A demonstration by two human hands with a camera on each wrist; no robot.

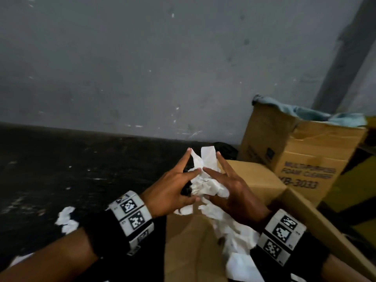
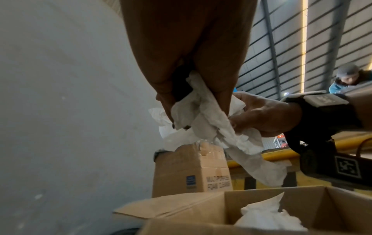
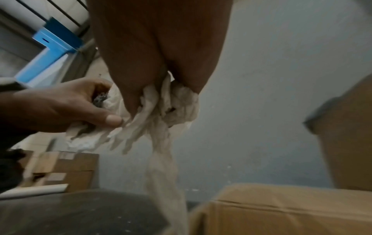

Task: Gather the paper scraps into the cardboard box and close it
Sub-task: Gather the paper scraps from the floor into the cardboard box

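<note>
Between my two hands I hold a bunch of crumpled white paper scraps above the open cardboard box. My left hand grips the bunch from the left, thumb underneath and two fingers stretched out. My right hand grips it from the right in the same way. In the left wrist view a strip of the scraps hangs down over the box. The right wrist view shows the scraps trailing from my right hand. More scraps lie inside the box.
A taller cardboard box with a blue cloth stands behind, against the grey wall. Loose scraps lie on the dark floor at left. Yellow framing runs at right. Another person is far off.
</note>
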